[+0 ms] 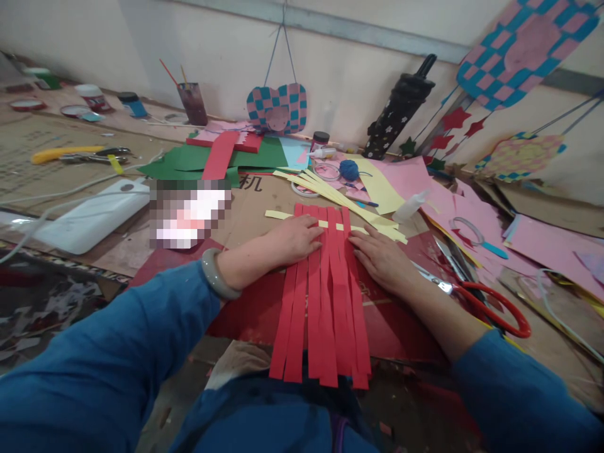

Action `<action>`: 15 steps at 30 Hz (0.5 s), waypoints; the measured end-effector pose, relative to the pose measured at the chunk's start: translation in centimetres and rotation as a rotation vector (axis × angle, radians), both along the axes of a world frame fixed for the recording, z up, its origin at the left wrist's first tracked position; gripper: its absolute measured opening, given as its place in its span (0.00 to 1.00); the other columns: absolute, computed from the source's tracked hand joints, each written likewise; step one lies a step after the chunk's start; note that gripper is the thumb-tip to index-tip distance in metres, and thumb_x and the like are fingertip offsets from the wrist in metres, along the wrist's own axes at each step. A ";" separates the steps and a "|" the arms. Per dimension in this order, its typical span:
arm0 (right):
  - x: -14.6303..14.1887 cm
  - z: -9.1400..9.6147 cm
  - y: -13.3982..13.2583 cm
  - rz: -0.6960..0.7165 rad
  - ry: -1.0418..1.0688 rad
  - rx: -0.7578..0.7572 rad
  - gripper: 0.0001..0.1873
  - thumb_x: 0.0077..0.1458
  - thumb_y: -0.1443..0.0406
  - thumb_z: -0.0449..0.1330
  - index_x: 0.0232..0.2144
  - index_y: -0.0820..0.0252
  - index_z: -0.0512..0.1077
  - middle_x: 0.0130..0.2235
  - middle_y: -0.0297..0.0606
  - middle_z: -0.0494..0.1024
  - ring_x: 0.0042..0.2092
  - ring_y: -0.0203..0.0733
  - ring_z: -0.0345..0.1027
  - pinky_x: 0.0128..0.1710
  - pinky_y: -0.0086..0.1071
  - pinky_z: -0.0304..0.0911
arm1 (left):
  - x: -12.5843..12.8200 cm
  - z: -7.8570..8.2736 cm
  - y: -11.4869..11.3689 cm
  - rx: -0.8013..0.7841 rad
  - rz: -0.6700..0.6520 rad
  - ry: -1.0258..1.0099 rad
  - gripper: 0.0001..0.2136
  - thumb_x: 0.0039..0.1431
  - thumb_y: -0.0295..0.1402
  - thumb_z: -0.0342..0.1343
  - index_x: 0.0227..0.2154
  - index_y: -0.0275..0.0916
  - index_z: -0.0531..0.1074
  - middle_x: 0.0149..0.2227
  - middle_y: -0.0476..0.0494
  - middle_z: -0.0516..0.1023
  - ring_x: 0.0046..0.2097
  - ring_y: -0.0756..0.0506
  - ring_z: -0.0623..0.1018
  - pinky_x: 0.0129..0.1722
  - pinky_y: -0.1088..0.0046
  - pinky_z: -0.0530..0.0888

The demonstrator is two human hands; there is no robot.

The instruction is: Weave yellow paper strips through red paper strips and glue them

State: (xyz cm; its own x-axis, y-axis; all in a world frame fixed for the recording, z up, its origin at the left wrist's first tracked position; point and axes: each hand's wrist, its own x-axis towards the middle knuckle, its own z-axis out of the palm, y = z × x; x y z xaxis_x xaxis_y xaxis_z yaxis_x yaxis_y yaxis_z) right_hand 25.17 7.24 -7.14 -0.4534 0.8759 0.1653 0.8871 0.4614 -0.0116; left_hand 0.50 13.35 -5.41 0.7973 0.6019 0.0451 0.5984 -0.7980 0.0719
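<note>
My left hand [295, 239] lies flat on a fringe of long red paper strips [321, 302], with a pale green bangle [214, 274] on its wrist. A narrow yellow paper strip [325, 223] runs crosswise through the red strips near their top, partly under my left fingers. My right hand [382, 258] rests flat on the right edge of the red strips, touching the end of the yellow strip. Neither hand grips anything. Several loose yellow strips [340, 198] lie just beyond the hands. Red-handled scissors [495, 308] sit to the right of my right wrist.
The red strips lie on a red card sheet [391, 314] over a cluttered worktable. Around it are pink paper sheets [462, 214], green paper [189, 160], a blue yarn ball [349, 168], a white glue bottle [410, 206], a white plastic box [94, 214] and yellow-handled pliers [80, 154]. Woven paper hangings [277, 108] line the wall.
</note>
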 end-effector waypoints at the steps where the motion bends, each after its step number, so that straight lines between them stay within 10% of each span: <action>1: 0.0 0.0 0.0 -0.003 -0.001 -0.004 0.23 0.66 0.62 0.44 0.53 0.63 0.73 0.59 0.46 0.73 0.65 0.58 0.59 0.59 0.56 0.63 | 0.0 0.0 0.0 0.001 0.001 -0.001 0.17 0.70 0.36 0.45 0.51 0.31 0.72 0.53 0.33 0.74 0.55 0.40 0.75 0.56 0.62 0.70; 15: -0.1 0.4 -0.5 0.024 0.011 0.029 0.21 0.65 0.63 0.45 0.50 0.60 0.75 0.58 0.46 0.75 0.65 0.56 0.58 0.58 0.57 0.62 | -0.1 -0.4 0.2 0.024 -0.020 -0.015 0.18 0.70 0.36 0.44 0.51 0.31 0.72 0.52 0.32 0.75 0.55 0.39 0.75 0.55 0.62 0.70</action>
